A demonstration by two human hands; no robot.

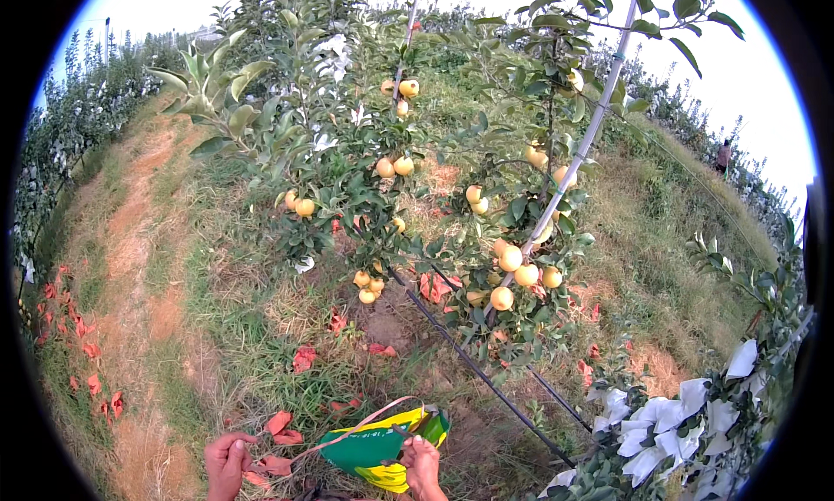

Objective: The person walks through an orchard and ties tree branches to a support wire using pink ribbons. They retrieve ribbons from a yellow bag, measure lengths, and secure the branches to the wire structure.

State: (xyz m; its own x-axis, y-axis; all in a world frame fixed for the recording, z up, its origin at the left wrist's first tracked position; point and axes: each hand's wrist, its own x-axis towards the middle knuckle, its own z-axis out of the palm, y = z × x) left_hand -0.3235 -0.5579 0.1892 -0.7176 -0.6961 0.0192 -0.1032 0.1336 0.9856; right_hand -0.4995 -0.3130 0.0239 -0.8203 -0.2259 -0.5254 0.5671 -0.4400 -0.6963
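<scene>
At the bottom of the head view, my right hand (422, 462) is closed on a small dark object, perhaps a twig or a tool handle; which one I cannot tell. My left hand (228, 462), to the left, has its thumb and forefinger pressed together; whether anything thin is pinched there is unclear. A green and yellow plastic bag (365, 445) with a pinkish strap (365, 420) lies between and behind the hands. Ahead stand apple trees with pale yellow apples (511, 258), more of them (305, 207) hanging at the left.
A slanting pole (599, 116) runs through the right tree. Black hoses (456, 348) cross low over the grass. Red paper scraps (304, 358) lie about. White bags (668, 423) cover fruit at the lower right. A person (723, 157) is far off at the right.
</scene>
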